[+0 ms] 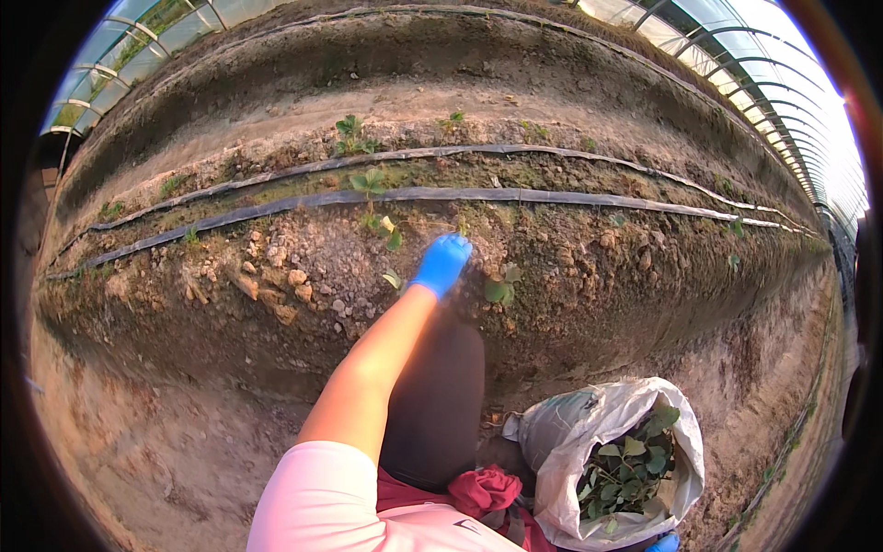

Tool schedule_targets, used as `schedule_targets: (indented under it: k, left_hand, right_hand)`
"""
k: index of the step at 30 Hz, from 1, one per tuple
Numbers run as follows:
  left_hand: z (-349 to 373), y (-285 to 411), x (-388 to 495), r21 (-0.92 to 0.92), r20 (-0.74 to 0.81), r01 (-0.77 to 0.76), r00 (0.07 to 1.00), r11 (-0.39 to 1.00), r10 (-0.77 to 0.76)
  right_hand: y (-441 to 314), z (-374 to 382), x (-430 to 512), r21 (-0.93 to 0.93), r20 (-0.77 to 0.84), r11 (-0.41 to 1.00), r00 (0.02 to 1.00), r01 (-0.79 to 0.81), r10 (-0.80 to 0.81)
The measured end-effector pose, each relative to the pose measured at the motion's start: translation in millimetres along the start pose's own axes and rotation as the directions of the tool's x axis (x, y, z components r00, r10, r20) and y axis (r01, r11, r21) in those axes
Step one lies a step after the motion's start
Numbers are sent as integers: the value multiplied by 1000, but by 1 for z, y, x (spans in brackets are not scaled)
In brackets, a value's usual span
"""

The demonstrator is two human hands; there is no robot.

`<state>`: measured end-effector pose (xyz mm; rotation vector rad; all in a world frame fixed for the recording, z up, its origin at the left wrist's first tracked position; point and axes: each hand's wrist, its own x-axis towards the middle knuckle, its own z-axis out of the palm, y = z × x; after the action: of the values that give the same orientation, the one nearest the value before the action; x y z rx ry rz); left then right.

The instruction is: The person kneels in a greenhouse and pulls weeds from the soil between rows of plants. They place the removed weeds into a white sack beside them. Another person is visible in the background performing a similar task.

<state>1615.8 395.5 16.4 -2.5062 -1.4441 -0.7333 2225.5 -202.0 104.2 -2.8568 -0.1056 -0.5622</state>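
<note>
My left hand (443,265), in a blue glove, reaches over the soil of a raised bed (552,276). Its curled fingertips are at a small green shoot (463,226), at the end of a thin runner (428,223) that stretches from a young strawberry-like plant (368,181). Right of the hand grows another leafy plant (502,284). At the bottom edge a piece of blue glove (663,543) shows beside a white woven sack (552,476); it appears to be my right hand, mostly out of frame. Cut leafy seedlings (628,469) lie inside the open sack.
Two flat drip tapes (469,194) (476,150) run along the bed. Loose clods (296,277) cover its near side. My knee (441,393) stands against the bed. Beyond a dirt path lies another raised bed (428,45), under greenhouse hoops (745,62).
</note>
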Motion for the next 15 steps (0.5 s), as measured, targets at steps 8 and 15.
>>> schedule_targets:
  k: [8, 15]
  left_hand:
    - [-32, -10, -7, -82, -145, 301, 940, 950, -310]
    - [6, -46, 23, -402, 21, 562, 795, 723, -607]
  right_hand:
    - [-182, -132, -30, 682, -276, 633, 930, 367, -242]
    - [-497, -142, -258, 836, -117, -72, 50, 545, -992]
